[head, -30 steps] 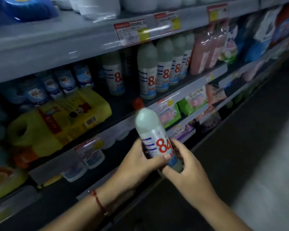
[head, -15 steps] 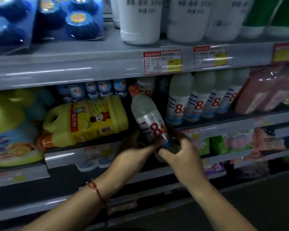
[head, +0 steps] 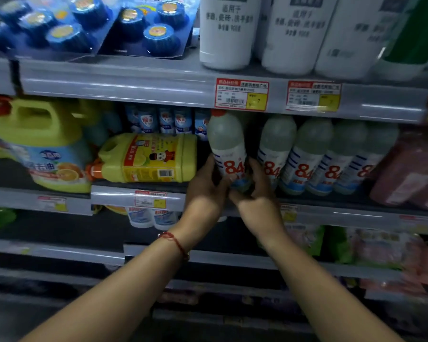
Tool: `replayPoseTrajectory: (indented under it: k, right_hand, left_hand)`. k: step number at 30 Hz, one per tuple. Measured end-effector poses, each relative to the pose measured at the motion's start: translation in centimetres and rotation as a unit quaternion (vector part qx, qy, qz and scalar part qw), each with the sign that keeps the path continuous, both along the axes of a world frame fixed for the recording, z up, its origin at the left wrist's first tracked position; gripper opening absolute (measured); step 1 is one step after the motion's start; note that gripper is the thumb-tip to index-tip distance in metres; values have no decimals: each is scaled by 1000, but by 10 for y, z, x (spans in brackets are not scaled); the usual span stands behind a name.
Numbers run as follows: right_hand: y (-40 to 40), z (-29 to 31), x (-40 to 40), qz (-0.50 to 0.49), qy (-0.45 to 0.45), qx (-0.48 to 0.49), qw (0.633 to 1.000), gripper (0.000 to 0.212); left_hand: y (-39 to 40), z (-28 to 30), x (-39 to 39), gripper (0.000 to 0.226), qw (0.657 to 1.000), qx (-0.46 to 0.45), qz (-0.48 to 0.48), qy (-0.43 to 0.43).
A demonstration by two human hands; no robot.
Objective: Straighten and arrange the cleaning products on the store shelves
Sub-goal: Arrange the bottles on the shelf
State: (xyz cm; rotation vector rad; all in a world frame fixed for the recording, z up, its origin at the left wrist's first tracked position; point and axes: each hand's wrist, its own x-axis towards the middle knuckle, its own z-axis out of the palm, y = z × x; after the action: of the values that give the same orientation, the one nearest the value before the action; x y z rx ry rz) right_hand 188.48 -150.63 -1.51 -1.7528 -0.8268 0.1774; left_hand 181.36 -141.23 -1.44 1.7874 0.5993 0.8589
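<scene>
1. Step in hand, as I judge it: one bottle (head: 229,154) with a red cap and a red "84" label is being seated at the front of the middle shelf (head: 136,193), at the left end of the row of like bottles (head: 329,156).

2. Left hand (head: 204,191): it grasps the bottle's lower body from the 9 o'clock side, fingers curled round it. A red cord sits on that wrist.

3. Right hand (head: 256,193): it grasps the same bottle low down from the 3 o'clock side, fingers wrapped toward the base. It sits between this bottle and the nearest one of the row.

4. Where the bottle is: close to upright, its cap just under the price tag (head: 241,96) at 12 o'clock. The hands hide its base, so whether it already rests on the shelf cannot be told.

5. Neighbours: a yellow jug (head: 148,157) lies on its side just beside the bottle at 9 o'clock, cap pointing left. Small blue-labelled bottles (head: 166,119) stand behind the jug.

6. Next move, by my reading: settle the base flat, turn the "84" to face out level with the row, then let go with both hands. The right fingers need to slip out without knocking the nearest bottle.

7. Afterwards the jug looks like the next thing to stand up, since it alone lies flat.
</scene>
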Motion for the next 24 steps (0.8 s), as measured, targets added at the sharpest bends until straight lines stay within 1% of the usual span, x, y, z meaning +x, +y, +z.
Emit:
replayPoseTrajectory:
  k: [2, 5, 10, 13, 15, 17, 18, 20, 21, 22, 24]
  right_hand:
    - [2, 3, 4, 15, 13, -11, 1000, 70]
    - [5, 4, 10, 17, 40, -26, 999, 69]
    - [6, 5, 8, 24, 69, -45, 996, 77]
    - [6, 3, 8, 28, 67, -47, 996, 79]
    - [1, 5, 9, 40, 66, -74, 994, 81]
    - [-10, 12, 7, 59, 60, -113, 990, 81]
    - [-16, 15, 6, 66, 37, -124, 989, 80]
    - [-26, 21, 0, 81, -56, -165, 981, 79]
    - [-28, 26, -4, 85, -115, -197, 970, 80]
    - [-28, 31, -9, 92, -177, -225, 954, 80]
    - [-19, 39, -23, 124, -275, -252, 919, 81]
  left_hand:
    - [4, -5, 10, 60, 999, 39, 20, 24]
    - [9, -8, 18, 66, 996, 76, 16, 52]
    - [22, -10, 24, 67, 990, 115, -17, 78]
    - [22, -8, 23, 68, 985, 140, -36, 99]
    - [19, -6, 22, 69, 981, 151, -38, 115]
    - [16, 0, 17, 68, 975, 153, -47, 154]
    - [15, 1, 12, 67, 967, 170, -49, 184]
    - [11, 4, -9, 62, 939, 258, -16, 228]
    - [10, 5, -24, 61, 922, 310, 8, 234]
    - [10, 6, -40, 62, 909, 343, 24, 237]
    - [20, 1, -73, 66, 892, 362, 37, 268]
